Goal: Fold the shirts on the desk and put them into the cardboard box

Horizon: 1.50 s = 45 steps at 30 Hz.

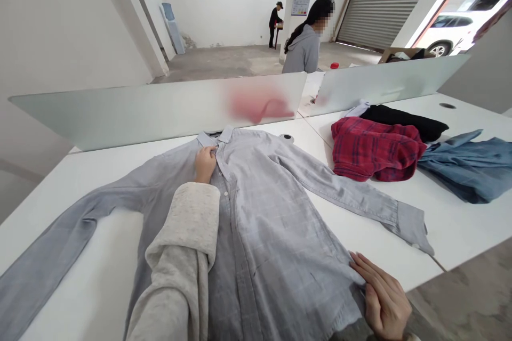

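Head view: at 12 o'clock a left hand, fingers curled, sits on the placket of a grey button-up shirt spread flat on a white table, grip unclear; at 4 o'clock a right hand, fingers open, lies against the shirt's lower edge; a red plaid flannel shirt lies at 2 o'clock

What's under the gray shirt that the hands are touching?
The gray button-up shirt lies spread on a white table, which shows beside its sleeves. The table right beneath the cloth is covered, so nothing there can be seen. The left hand and right hand are on top.
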{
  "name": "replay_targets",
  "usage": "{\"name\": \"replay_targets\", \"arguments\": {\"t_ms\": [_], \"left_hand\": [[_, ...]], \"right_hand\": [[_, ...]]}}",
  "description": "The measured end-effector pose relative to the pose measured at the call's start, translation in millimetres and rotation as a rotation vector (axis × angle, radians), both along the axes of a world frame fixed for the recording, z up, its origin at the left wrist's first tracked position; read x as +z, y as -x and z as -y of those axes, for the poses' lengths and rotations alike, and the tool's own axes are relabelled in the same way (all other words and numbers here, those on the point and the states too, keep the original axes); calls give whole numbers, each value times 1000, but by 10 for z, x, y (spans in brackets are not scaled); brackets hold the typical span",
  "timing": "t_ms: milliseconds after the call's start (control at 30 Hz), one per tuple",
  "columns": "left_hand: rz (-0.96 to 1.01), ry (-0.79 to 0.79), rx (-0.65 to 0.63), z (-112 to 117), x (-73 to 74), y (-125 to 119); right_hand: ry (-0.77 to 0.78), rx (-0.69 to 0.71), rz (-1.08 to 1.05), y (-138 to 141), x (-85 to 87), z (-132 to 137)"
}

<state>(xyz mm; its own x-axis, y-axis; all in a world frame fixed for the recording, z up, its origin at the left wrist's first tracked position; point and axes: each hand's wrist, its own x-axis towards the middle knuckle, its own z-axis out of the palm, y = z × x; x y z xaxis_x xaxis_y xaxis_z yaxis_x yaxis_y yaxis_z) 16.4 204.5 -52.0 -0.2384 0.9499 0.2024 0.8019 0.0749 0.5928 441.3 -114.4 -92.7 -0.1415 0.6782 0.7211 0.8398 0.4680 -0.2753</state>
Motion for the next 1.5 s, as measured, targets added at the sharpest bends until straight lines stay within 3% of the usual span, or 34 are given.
{"name": "replay_targets", "arguments": {"t_ms": [167,333,533,800,967,1133,1267,1367,1500], "left_hand": [[-164,119,-93,-243,133,112],[-260,212,-140,-498,320,244],[-311,220,-123,-610,374,213],[-187,157,-20,-605,253,74],[21,219,-69,-625,317,-15],[251,269,-88,-476,364,-100],[321,265,-53,-257,383,-107],[319,311,-38,-47,418,-84],[321,483,-131,356,501,-55]], "right_hand": [[-9,1,2,27,55,-11],[-18,6,23,-16,4,-3],[-13,27,59,-82,-45,5],[-11,32,29,-27,-14,4],[-13,24,-2,22,30,-7],[-21,7,-16,20,2,-5],[2,3,-10,28,-22,4],[18,-10,-9,35,-36,1],[27,-28,6,9,-22,-13]]}}
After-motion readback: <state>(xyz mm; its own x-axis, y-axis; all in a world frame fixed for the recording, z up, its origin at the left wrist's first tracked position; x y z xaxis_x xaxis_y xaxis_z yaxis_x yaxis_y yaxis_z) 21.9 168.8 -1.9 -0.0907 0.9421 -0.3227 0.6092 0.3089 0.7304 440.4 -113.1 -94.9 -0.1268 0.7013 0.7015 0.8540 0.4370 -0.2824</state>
